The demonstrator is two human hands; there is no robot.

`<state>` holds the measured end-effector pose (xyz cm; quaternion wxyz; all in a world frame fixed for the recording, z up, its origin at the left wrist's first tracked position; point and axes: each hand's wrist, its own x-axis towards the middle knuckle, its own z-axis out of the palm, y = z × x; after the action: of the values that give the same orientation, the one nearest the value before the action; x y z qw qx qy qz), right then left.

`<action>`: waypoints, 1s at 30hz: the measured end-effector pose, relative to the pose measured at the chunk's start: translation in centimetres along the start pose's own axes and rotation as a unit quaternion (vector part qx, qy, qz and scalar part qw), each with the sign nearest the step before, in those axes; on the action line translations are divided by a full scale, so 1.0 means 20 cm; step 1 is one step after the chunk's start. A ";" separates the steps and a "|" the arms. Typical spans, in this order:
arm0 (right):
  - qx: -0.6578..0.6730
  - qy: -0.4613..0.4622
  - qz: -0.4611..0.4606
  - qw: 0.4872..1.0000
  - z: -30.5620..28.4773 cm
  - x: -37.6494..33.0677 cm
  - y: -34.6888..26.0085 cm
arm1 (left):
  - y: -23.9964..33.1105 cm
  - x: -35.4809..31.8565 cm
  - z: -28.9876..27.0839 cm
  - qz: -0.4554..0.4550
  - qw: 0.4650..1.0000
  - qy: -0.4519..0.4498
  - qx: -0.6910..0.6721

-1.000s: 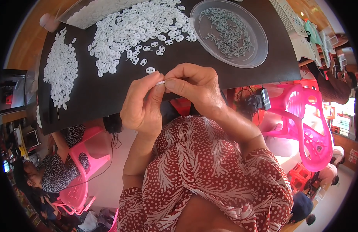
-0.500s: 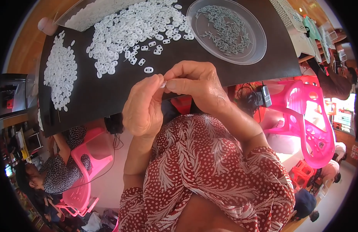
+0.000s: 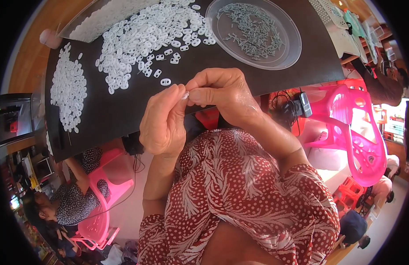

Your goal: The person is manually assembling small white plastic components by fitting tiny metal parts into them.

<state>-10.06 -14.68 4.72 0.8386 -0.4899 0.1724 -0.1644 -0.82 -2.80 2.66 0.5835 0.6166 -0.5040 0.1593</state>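
Observation:
Between the fingertips of both hands sits a small white plastic piece (image 3: pixel 185 95), mostly covered by the fingers. My left hand (image 3: pixel 162 121) pinches it from the left, while my right hand (image 3: pixel 222 92) meets it with thumb and forefinger. Just beyond the fingers lies a single white oval piece with two holes (image 3: pixel 165 82). A large heap of similar white pieces (image 3: pixel 138 42) spreads over the dark table (image 3: pixel 109 117). Farther right, a round clear tray (image 3: pixel 293 52) holds many small grey-green pins (image 3: pixel 255 33). Whether a pin is in my fingers cannot be seen.
A second pile of white pieces (image 3: pixel 68 88) lies at the table's left. Behind the main heap stands a clear bin (image 3: pixel 74 33), with a pink cup-like object (image 3: pixel 50 39) beside it. Pink chairs (image 3: pixel 368 154) stand at right and left. A person (image 3: pixel 76 203) sits at the left.
Both hands stay together at the white piece, which shows slightly more between the fingertips. The view has shifted a little, so the table and trays appear slightly displaced.

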 end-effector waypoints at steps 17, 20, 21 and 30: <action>0.006 -0.014 0.011 1.000 -0.02 0.00 0.01 | 0.01 0.02 0.01 0.052 0.998 -0.008 0.047; 0.004 -0.014 0.011 1.000 -0.02 0.00 0.01 | 0.01 0.02 0.01 0.057 0.997 -0.008 0.054; 0.003 -0.014 0.012 1.000 -0.02 0.00 0.01 | 0.01 0.02 0.01 0.059 0.997 -0.013 0.057; -0.008 -0.007 0.022 1.000 -0.01 0.00 0.01 | -0.02 0.00 0.02 0.020 0.999 0.029 -0.003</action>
<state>-10.18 -14.77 4.34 0.8392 -0.4939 0.1784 -0.1415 -0.68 -3.34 2.36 0.5963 0.5996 -0.4999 0.1870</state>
